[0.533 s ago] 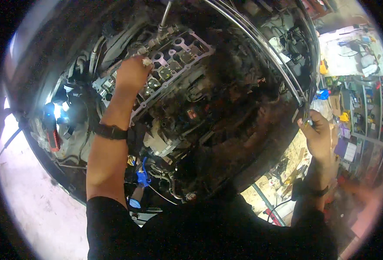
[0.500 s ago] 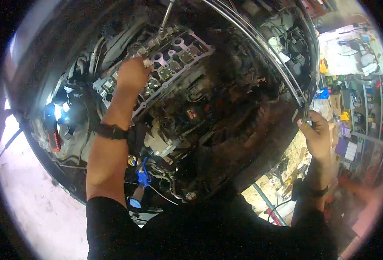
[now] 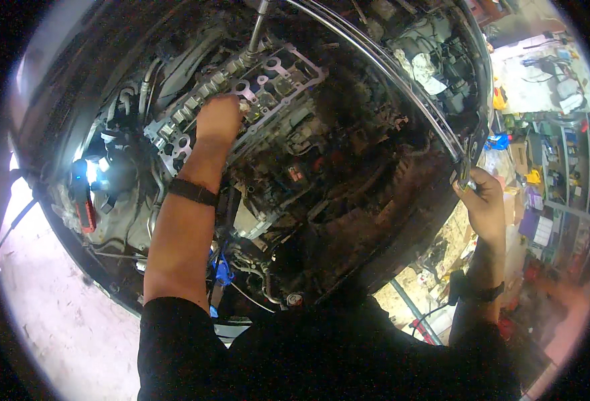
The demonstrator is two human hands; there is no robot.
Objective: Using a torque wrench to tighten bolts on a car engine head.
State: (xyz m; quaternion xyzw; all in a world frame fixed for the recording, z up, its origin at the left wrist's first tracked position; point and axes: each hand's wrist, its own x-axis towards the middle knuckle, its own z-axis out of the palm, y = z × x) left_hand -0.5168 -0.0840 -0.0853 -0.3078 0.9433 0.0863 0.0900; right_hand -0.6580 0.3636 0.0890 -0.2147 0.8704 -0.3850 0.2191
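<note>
Work light: a red-and-dark lamp (image 3: 84, 210), glowing white at its upper end, stands at the left side of the engine bay.
Left hand: the person's left hand (image 3: 218, 117), fingers curled closed around a pale scrap (image 3: 243, 107), perhaps cloth; a black strap (image 3: 193, 192) circles the wrist.
Cylinder head: the exposed metal top of the engine (image 3: 241, 88), with ring-shaped parts, lies directly beneath the left hand.
Blue object: a bright blue piece (image 3: 223, 271), partly hidden by the left forearm.
Rod: a shiny bar (image 3: 258, 30) rises at the cylinder head's far side.
White cloth: a crumpled sheet (image 3: 425, 75) at the bay's upper right.
Right hand: the right hand (image 3: 485, 194) pinches a thin metal piece (image 3: 467, 167) at the bay's edge; its exact kind is unclear.
Desk: a white-covered surface (image 3: 518, 83), beyond the bay.
</note>
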